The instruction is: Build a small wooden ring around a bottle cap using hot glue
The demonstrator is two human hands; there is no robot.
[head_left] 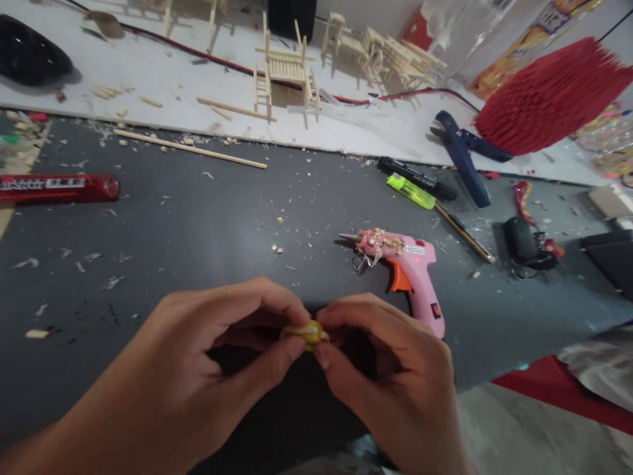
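Observation:
Between my two hands is a small yellow rounded piece (313, 332) with pale, wood-coloured strips along it; its exact kind cannot be made out. My left hand (217, 363) pinches its left end between thumb and forefinger. The fingertips of my right hand (395, 356) close on the right end, so both hands grip the same piece just above the near table edge. Right beside my right hand lies a pink glue gun (418, 270), its nozzle pointing left, with wood crumbs stuck on its barrel.
Small stick-built furniture (287, 66) stands on a white ledge (346, 135) at the back. A thin wooden stick (192, 149), black marker (415, 177), yellow highlighter (410, 192), blue cutters (465, 155) and red packet (59, 188) lie around. Wood scraps dot the grey table (222, 218).

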